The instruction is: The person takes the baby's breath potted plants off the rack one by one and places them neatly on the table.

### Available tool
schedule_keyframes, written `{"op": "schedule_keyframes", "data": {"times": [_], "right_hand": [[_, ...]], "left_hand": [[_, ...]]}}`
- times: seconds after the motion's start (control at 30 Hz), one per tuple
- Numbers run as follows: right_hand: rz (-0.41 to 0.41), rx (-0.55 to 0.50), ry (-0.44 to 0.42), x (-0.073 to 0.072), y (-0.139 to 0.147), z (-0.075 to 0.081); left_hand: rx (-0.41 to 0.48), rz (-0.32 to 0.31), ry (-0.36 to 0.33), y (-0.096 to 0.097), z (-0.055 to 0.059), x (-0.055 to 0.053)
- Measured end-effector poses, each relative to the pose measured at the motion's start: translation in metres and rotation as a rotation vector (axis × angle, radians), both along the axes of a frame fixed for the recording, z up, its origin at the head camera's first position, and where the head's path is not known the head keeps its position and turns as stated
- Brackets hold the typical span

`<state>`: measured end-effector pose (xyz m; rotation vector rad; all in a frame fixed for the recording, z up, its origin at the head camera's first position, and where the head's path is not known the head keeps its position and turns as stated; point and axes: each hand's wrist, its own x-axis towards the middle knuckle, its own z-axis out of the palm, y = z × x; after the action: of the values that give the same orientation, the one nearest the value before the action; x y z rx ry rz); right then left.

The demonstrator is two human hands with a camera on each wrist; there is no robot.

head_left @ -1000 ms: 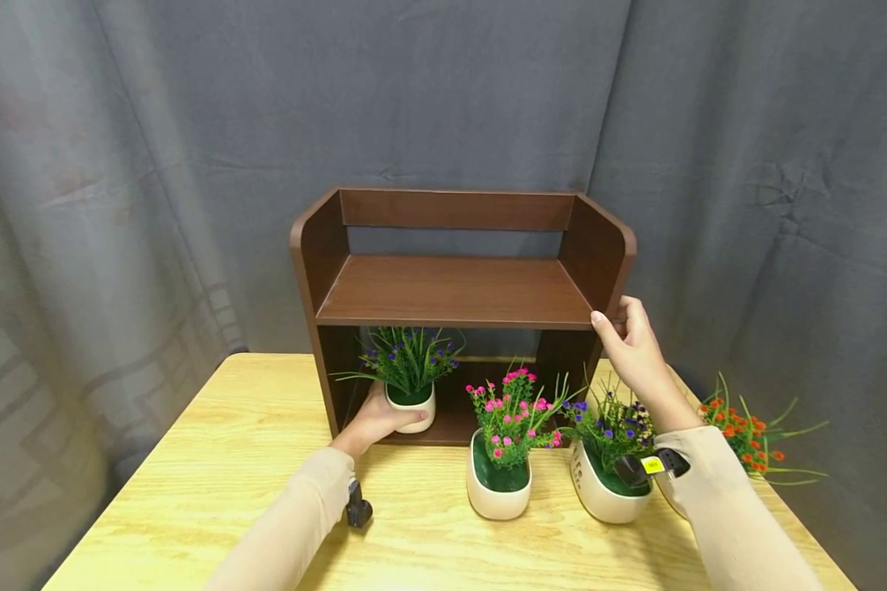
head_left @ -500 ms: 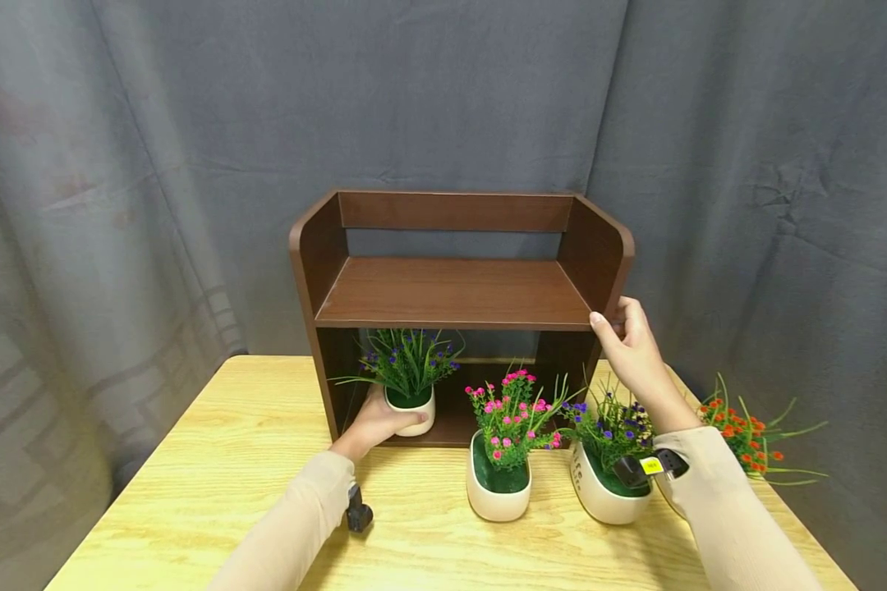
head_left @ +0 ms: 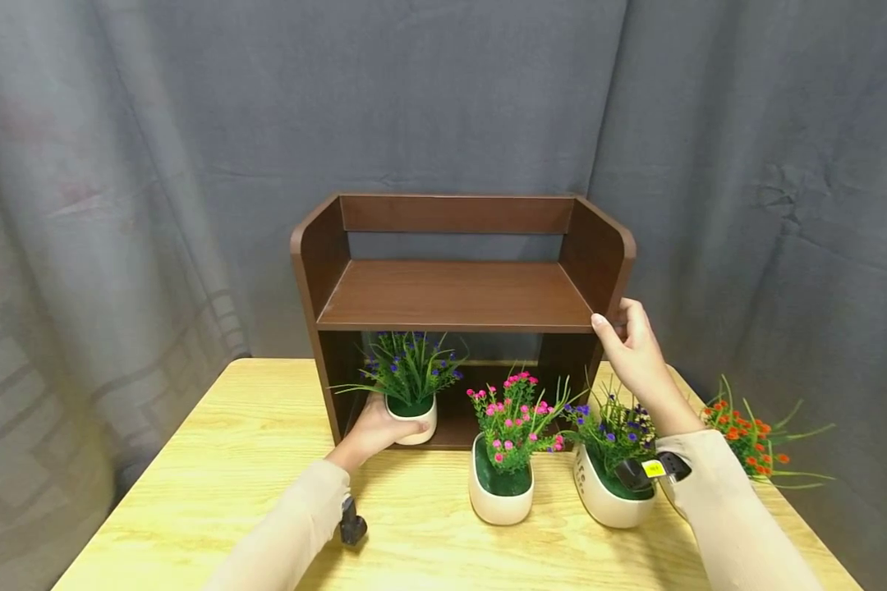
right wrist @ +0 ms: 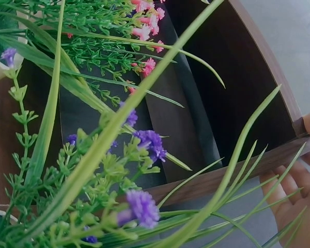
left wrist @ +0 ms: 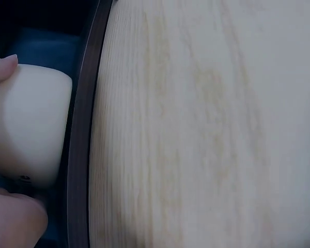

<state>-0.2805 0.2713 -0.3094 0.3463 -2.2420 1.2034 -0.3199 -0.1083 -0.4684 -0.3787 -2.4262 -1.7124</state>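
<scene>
In the head view my left hand (head_left: 377,431) reaches into the lower left of a dark brown two-tier shelf (head_left: 458,294). It holds a white pot (head_left: 417,427) of artificial grass with small blue-purple flowers (head_left: 410,369). The left wrist view shows the white pot (left wrist: 28,124) between thumb and fingers, just behind the shelf's front edge (left wrist: 81,139). My right hand (head_left: 636,349) grips the shelf's right side panel, thumb on the front edge and fingers around the outside. In the right wrist view that hand (right wrist: 294,201) is partly covered by green blades.
In front of the shelf on the wooden table (head_left: 421,525) stand a pink-flowered pot (head_left: 501,501) and a purple-flowered pot (head_left: 609,501). An orange-flowered plant (head_left: 742,435) is at the right, its pot mostly hidden by my right sleeve. A grey curtain (head_left: 451,98) hangs behind.
My left hand and the blue-purple flower pot have shifted slightly toward the shelf's front. My right hand keeps its grip on the side panel. The head view has tilted a little.
</scene>
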Motion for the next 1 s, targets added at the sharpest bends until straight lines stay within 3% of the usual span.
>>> {"op": "schedule_keyframes", "data": {"times": [0.1, 0.37, 0.53, 0.77, 1.0], "right_hand": [[0.005, 0.0, -0.001, 0.0, 0.0, 0.001], [-0.004, -0.001, -0.005, 0.0, 0.0, 0.001], [-0.002, -0.007, -0.008, -0.001, -0.001, 0.0], [0.002, -0.011, -0.025, 0.0, -0.001, 0.001], [0.008, -0.019, -0.028, 0.0, -0.001, 0.0]], "left_hand": [[-0.01, 0.008, -0.006, -0.002, 0.002, 0.005], [-0.018, -0.061, 0.021, -0.009, 0.005, 0.019], [-0.089, -0.047, 0.012, -0.015, 0.008, 0.03], [-0.203, -0.085, 0.021, -0.02, 0.009, 0.045], [-0.245, -0.127, 0.032, -0.023, 0.01, 0.059]]}}
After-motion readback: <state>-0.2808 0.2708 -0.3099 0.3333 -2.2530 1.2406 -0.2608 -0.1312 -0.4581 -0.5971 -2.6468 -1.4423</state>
